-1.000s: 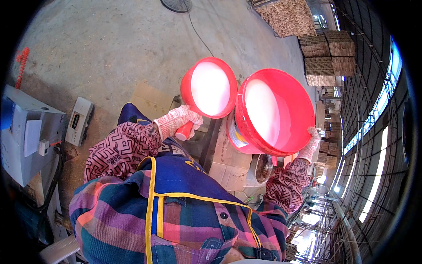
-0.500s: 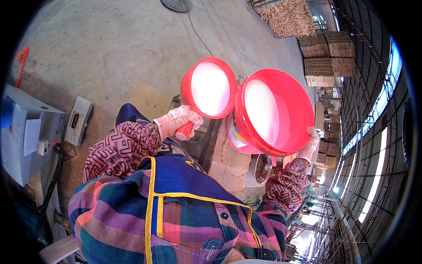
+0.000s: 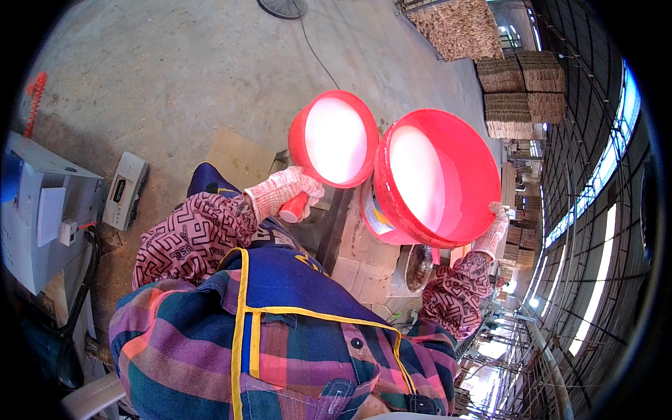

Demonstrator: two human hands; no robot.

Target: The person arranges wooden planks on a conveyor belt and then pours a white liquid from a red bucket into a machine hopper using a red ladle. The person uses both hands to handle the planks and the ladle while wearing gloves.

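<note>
A bare grey concrete floor [image 3: 175,77] carries a flattened piece of brown cardboard [image 3: 238,157], a black cable [image 3: 318,52] running to a round fan base [image 3: 282,7], a grey control box [image 3: 38,210], and stacked wooden pallets [image 3: 521,87] farther off.

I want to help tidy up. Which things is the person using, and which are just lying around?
In use:
red scoop, in left hand
red bucket, steadied by right hand

Lying about:
cardboard sheet
grey box
stacked bundles
</note>
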